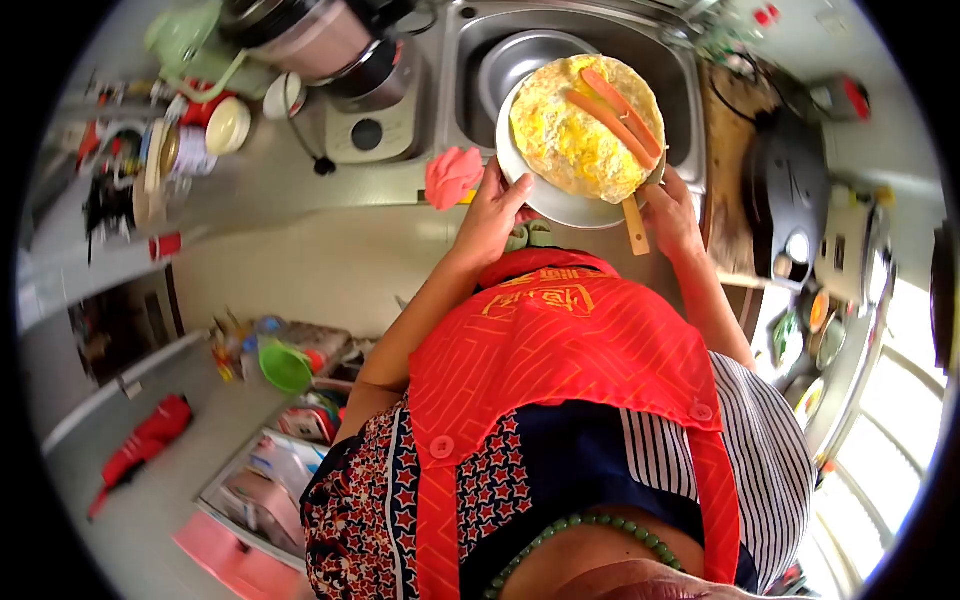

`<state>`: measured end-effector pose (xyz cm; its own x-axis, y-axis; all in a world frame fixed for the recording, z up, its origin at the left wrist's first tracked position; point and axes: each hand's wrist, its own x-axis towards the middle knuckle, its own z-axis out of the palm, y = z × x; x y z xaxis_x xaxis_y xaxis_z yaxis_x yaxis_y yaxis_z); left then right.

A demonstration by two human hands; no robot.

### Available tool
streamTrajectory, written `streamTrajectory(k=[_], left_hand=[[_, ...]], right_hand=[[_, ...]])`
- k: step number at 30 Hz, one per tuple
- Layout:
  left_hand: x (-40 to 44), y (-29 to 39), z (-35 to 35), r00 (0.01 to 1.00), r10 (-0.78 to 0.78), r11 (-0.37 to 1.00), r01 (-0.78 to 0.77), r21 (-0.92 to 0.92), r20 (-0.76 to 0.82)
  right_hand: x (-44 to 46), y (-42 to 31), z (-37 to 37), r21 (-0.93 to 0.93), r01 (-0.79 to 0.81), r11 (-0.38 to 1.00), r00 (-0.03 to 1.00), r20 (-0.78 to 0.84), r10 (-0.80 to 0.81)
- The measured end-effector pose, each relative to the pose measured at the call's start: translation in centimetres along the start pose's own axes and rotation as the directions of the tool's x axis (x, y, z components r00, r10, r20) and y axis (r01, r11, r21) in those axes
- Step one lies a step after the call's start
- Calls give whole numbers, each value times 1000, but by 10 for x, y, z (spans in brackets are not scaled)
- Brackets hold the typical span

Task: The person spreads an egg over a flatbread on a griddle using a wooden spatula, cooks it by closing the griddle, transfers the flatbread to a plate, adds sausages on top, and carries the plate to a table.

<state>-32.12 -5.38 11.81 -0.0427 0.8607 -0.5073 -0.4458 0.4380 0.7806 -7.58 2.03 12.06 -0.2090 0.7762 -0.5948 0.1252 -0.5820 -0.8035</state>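
Observation:
A white plate [512, 172] is held in front of me over the sink's near edge. On it lies an egg pancake [560, 130] topped with two pieces of split sausage [622, 118]. My left hand [492, 212] grips the plate's left rim, thumb on top and fingers underneath. My right hand [672, 212] is closed at the right rim, its fingers partly hidden. A wooden handle [636, 228] sticks out from the pancake's near edge, close to my right hand; the tool's other end is hidden.
Behind the plate is a steel sink [462, 85] holding a metal basin [510, 62]. A blender [372, 110] stands left of it, near a pink cloth [454, 178]. A wooden board [730, 150] and a dark appliance [790, 190] are at right. Jars and a green basket [286, 368] sit leftward.

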Motion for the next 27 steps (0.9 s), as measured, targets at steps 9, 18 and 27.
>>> streamTrajectory(k=[9, 18, 27], left_hand=[[-73, 8, -68, 891, -10, 986, -66, -153, -453], [-110, 36, -149, 717, 90, 925, -318, -210, -692], [-124, 99, -278, 583, 114, 930, -347, -119, -804]], right_hand=[[58, -35, 112, -192, 150, 970, 871, 489, -38], [102, -46, 260, -309, 243, 919, 700, 712, 54], [132, -51, 431, -255, 119, 960, 578, 803, 142]])
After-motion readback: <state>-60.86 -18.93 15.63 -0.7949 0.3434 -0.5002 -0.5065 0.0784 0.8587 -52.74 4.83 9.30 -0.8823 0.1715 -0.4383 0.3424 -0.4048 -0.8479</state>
